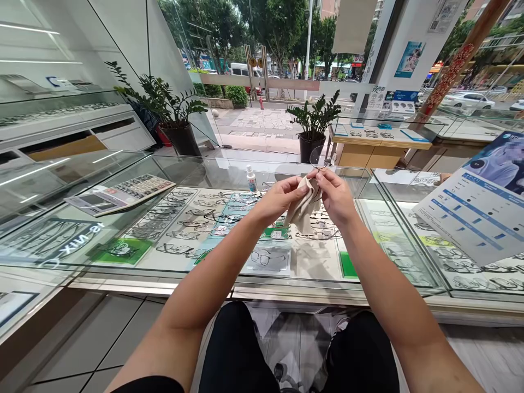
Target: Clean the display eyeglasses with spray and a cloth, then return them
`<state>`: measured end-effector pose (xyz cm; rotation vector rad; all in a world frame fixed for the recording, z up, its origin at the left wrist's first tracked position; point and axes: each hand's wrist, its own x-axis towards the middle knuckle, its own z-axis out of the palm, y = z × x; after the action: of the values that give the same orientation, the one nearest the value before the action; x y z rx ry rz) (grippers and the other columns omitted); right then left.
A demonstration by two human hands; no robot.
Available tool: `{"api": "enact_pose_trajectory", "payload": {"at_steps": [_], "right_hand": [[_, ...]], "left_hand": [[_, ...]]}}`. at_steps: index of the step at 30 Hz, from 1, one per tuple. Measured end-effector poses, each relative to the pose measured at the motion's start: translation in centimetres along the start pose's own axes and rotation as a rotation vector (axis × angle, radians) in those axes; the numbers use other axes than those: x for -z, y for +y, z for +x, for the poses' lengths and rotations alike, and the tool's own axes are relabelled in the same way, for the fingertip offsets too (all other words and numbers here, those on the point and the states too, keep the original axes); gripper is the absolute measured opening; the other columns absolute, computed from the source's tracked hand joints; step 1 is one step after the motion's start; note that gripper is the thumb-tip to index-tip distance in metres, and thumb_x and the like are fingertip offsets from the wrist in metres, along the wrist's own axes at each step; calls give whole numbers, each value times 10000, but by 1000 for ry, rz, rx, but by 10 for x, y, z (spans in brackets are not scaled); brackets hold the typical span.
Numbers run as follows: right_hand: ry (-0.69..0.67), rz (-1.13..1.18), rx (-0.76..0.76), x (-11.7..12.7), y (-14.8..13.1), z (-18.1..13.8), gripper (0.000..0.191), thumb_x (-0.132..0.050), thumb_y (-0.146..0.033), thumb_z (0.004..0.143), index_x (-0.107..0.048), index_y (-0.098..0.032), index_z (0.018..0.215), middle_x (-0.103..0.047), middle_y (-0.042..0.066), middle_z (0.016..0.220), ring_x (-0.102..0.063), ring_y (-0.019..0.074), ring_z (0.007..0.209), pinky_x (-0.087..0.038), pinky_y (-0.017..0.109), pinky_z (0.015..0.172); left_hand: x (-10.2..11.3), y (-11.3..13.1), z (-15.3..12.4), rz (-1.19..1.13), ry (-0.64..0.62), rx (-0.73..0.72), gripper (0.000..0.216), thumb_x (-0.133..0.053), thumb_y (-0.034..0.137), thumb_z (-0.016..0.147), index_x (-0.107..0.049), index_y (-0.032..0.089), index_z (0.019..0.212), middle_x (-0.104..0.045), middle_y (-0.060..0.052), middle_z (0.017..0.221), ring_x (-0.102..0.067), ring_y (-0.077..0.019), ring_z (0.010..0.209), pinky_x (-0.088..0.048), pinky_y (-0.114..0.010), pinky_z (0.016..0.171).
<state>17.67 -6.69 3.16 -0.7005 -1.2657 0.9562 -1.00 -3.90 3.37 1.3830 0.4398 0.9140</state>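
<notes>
While the left hand (280, 197) pinches a beige cloth (302, 212) between thumb and fingers, the right hand (337, 197) closes its fingertips on thin-rimmed eyeglasses (316, 157), raised over the table (172, 289) to the right of a white bottle (251, 180); exactly where they grip the frame cannot be told. Opposed twisting could bend the slender frame, a bare fingertip could smear a lens, and a loosened pinch could drop the pair onto the glass top. Under that glass, nearer the person than the bottle, lie rows of spectacles (176, 249); a booklet (123, 194) rests to the bottle's left, and a printed placard (478, 202) shows far to its right. Beyond the bottle, one potted plant (176, 109) sits leftward and another (313, 123) rightward, before a glass shopfront (290, 84).
</notes>
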Motion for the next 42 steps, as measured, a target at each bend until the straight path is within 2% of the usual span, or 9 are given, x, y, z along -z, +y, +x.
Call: {"api": "enact_pose_trajectory", "payload": {"at_steps": [4,9,13,19,27,32,37,40,42], "right_hand": [[-21,80,-25,0,-3,0,462,-919,-728,832,-827,-291,947,-825,68,1261,-717,308,1293,-575,455,1165],[-55,73,-62,0,-4,-1,483,-900,-748,845,-820,-290,975,-862,63,1197,-762,304,1197,-620,443,1030],[-58,42,-65,1,-4,-1,515,-892,-776,836,-827,-288,988,-859,63,1219,-762,293,1172,-627,419,975],[-53,46,-61,-1,-7,-1,525,-907,-787,815,-827,-290,962,-854,65,1163,-757,298,1162,-604,460,1085],[-53,71,-72,-1,-6,-1,517,-936,-774,784,-829,-289,927,-857,65,1140,-756,306,1188,-593,475,1125],[-78,86,-100,-2,-7,-2,515,-942,-763,781,-831,-284,931,-864,70,1157,-768,298,1137,-617,469,1083],[-74,104,-106,-2,-8,-1,510,-955,-754,774,-836,-282,926,-871,63,1160,-768,293,1138,-632,448,1054],[-71,115,-103,-2,-8,-1,500,-960,-739,778,-838,-277,927,-872,63,1156,-762,284,1160,-630,425,1059],[-69,141,-109,-2,-7,-1,485,-975,-721,771,-842,-277,914,-871,59,1133,-764,271,1132,-632,403,1034]], "left_hand": [[0,-1,0,14,42,-21,459,-1003,543,838,-739,184,950,-723,-11,888,-643,-155,800,-495,-284,756],[-3,1,0,-38,34,36,452,-1023,451,790,-776,195,1068,-778,-25,928,-670,-164,798,-495,-285,746],[-4,3,0,-6,-15,22,516,-978,598,847,-825,168,1089,-800,-54,933,-692,-175,825,-504,-289,770],[0,-3,-1,94,22,34,593,-977,705,814,-837,154,984,-765,-37,874,-642,-152,768,-446,-270,710],[1,-3,0,40,-3,59,550,-1029,554,808,-819,203,1176,-773,-39,951,-678,-177,816,-483,-296,760],[-2,-5,-1,60,9,37,576,-1028,636,773,-811,164,1020,-749,-40,923,-650,-173,814,-482,-302,759],[-6,-4,-2,64,9,29,575,-1065,589,733,-798,145,982,-689,-12,830,-583,-136,742,-422,-273,696],[-10,-4,-2,45,22,-10,572,-1077,548,726,-813,147,1037,-684,1,827,-571,-126,750,-433,-263,717],[-12,-5,-1,28,30,-21,652,-1087,537,707,-836,154,1170,-721,-8,875,-597,-134,781,-460,-267,751]]}}
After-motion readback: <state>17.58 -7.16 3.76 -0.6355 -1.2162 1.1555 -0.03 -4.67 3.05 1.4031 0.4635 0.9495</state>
